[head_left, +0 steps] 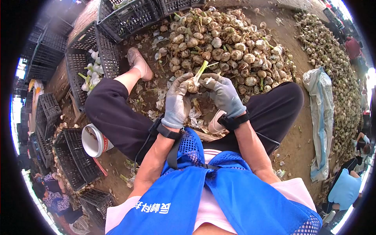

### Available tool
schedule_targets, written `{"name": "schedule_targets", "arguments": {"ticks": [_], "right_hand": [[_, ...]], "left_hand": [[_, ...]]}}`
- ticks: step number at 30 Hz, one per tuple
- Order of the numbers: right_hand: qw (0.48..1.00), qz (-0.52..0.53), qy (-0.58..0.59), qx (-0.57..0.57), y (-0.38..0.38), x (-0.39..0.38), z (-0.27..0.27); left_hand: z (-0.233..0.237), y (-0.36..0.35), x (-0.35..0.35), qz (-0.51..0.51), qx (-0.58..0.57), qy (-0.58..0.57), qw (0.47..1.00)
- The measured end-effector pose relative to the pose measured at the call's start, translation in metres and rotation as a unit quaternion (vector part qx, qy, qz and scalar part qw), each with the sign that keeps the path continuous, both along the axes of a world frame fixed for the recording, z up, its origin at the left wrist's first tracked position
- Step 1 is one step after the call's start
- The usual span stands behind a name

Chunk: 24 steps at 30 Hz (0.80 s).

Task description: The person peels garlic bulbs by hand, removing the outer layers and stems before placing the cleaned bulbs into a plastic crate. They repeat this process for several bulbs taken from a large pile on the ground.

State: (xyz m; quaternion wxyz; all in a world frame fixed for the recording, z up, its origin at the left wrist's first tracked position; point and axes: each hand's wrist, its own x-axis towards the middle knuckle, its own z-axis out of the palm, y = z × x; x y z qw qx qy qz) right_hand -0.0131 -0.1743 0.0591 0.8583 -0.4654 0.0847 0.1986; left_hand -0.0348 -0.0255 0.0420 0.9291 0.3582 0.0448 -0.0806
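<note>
A garlic bulb (192, 86) with a green and white stem (201, 70) is in my left hand (177, 101), its gloved fingers closed around the bulb. Close on the other side, my right hand (226, 95), also in a grey glove, pinches a pale strip (209, 80) that looks like garlic skin. The stem points up and away from me. Just beyond both hands rises a large heap of soil-stained garlic (235, 47). Loose skins (194, 115) litter the ground under my wrists.
At upper left, a black crate (80, 64) holds cleaned white garlic (94, 72). A white bucket (93, 141) stands by my left knee, near another black crate (76, 156). To the right lie a plastic sack (320, 121) and a long garlic pile (337, 78). Other people sit at both edges.
</note>
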Motion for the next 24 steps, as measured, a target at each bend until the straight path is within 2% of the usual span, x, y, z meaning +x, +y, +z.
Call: {"name": "schedule_targets", "arguments": {"ticks": [2, 4, 5, 6, 7, 8, 9, 10, 11, 12, 14, 15, 17, 18, 20, 24], "right_hand": [[1.0, 0.004, 0.01, -0.004, -0.003, 0.0, -0.002], [1.0, 0.005, 0.022, -0.008, -0.005, 0.0, -0.001], [0.999, 0.016, -0.011, -0.049, -0.004, -0.001, 0.001], [0.995, 0.028, -0.043, -0.089, -0.003, -0.001, 0.002], [0.978, 0.013, -0.094, -0.184, -0.002, 0.002, -0.012], [0.979, 0.012, -0.092, -0.183, 0.0, 0.0, -0.019], [0.968, 0.024, -0.102, -0.229, 0.003, -0.002, -0.024], [0.954, 0.037, -0.112, -0.275, 0.007, -0.003, -0.031], [0.896, 0.052, -0.156, -0.413, 0.013, -0.004, -0.04], [0.873, 0.067, -0.183, -0.447, 0.016, -0.005, -0.047], [0.812, 0.123, -0.185, -0.54, 0.022, -0.005, -0.048], [0.812, 0.124, -0.185, -0.539, 0.026, -0.008, -0.048], [0.704, 0.17, -0.226, -0.652, 0.032, -0.011, -0.047], [0.704, 0.171, -0.228, -0.651, 0.033, -0.012, -0.046], [0.63, 0.172, -0.293, -0.698, 0.033, -0.015, -0.044], [0.589, 0.175, -0.319, -0.722, 0.034, -0.016, -0.038]], "left_hand": [[0.0, -0.001, 0.001, 0.001, -0.002, -0.006, 1.0], [-0.002, -0.002, 0.003, 0.059, 0.214, -0.029, 0.975], [-0.002, -0.003, 0.003, 0.056, 0.214, -0.029, 0.975], [0.0, -0.003, 0.002, 0.081, 0.344, -0.119, 0.928], [0.001, -0.005, 0.001, 0.104, 0.463, -0.206, 0.856], [0.0, -0.006, 0.001, 0.102, 0.464, -0.206, 0.855], [-0.002, -0.007, 0.0, 0.098, 0.313, -0.106, 0.939], [-0.003, -0.007, 0.001, 0.093, 0.148, -0.002, 0.985], [-0.006, -0.002, 0.004, 0.085, 0.03, 0.029, 0.995], [-0.009, 0.0, 0.005, 0.102, -0.012, 0.092, 0.99], [-0.029, 0.014, 0.005, 0.053, -0.04, 0.093, 0.993], [-0.034, 0.015, 0.003, 0.055, -0.04, 0.094, 0.993], [-0.029, 0.012, 0.003, 0.051, -0.002, 0.143, 0.988], [-0.028, 0.013, 0.003, 0.053, -0.002, 0.142, 0.988], [-0.028, 0.013, 0.004, 0.047, -0.042, 0.198, 0.978], [-0.045, 0.02, 0.007, 0.015, -0.054, 0.186, 0.981]]}}
